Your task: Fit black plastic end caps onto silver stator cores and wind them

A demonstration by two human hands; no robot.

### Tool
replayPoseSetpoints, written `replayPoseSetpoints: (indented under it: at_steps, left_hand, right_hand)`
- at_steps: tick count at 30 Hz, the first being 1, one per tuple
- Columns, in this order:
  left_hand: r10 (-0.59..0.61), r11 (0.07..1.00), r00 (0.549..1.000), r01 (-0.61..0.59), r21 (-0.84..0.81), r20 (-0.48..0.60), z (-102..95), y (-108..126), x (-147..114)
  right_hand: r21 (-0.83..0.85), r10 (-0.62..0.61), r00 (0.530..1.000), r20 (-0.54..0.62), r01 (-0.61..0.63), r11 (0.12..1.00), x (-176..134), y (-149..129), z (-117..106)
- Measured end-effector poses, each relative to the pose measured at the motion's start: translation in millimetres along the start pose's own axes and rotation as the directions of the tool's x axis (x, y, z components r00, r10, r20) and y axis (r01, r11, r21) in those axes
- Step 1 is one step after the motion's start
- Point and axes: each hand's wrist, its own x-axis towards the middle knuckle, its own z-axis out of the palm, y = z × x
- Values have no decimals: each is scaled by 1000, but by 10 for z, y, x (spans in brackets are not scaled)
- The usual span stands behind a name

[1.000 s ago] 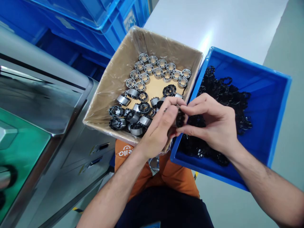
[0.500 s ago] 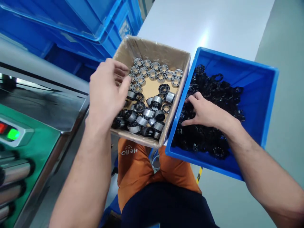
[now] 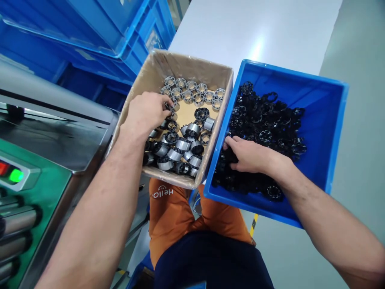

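A lined cardboard box holds slotted silver metal rings standing in rows at its far end. Nearer me in it lies a pile of metal rings with black ends. My left hand reaches over the box's left wall, thumb and fingers closed on a metal ring at the left of the rows. In the blue bin, my right hand is bent down into a heap of black plastic rings, close to the bin's left wall. Its fingers are curled, and the tips are hidden among the black parts.
Both containers stand side by side at a white table. Stacked blue crates are at the far left. A green machine surface with a lit green button and metal cylinders lies left of me.
My left hand has come down from above the box's left side to the metal rings, and its fingers have closed. My right hand has shifted slightly toward me within the black rings.
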Motion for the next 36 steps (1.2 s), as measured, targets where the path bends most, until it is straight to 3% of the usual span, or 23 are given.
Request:
replayPoseSetpoints:
  at_steps: [3,5,6,8,11,14,17,20,24,29,32,36]
  left_hand:
    - [2,972,984,-45,-232,-180,64,54,-219]
    - [-38,839,962,-115,-532,-269,91,189,-407]
    - [-68,718,962,-136,-683,-263,95,287,-505]
    - [-120,433,979,-95,-896,-162,90,520,-698]
    - [-132,69,989,76,-995,66,95,869,-951]
    - [-78,-114,981,167,-979,176,173,1089,-1150]
    - [-21,-114,991,130,-985,133,305,1148,-1312]
    - [92,-90,995,58,-994,50,424,1108,-1433]
    - [217,22,976,-26,-999,-21,475,1050,-1495]
    - [159,189,982,-133,-973,-103,420,1044,-1455]
    - [179,159,983,-62,-985,-33,443,1017,-1436]
    - [198,36,979,43,-998,49,492,974,-1435]
  right_hand:
    - [23,-23,999,-33,24,999,14,82,-54]
    - [42,-35,997,-67,38,998,24,179,-135]
    - [51,-31,996,-88,36,998,28,234,-180]
    - [63,-14,990,-140,23,998,32,345,-264]
    - [164,-19,960,-280,67,984,18,471,-344]
    - [447,70,880,-469,169,878,-11,471,-363]
    - [690,171,808,-564,347,635,-36,301,-334]
    - [734,132,784,-607,489,470,-72,29,-266]
    - [665,-21,780,-625,547,508,-183,-280,-162]
    - [553,-169,791,-588,546,630,-327,-431,-132]
    - [516,-202,785,-586,554,654,-343,-392,-150]
    - [469,-256,730,-634,626,623,-311,-289,-162]
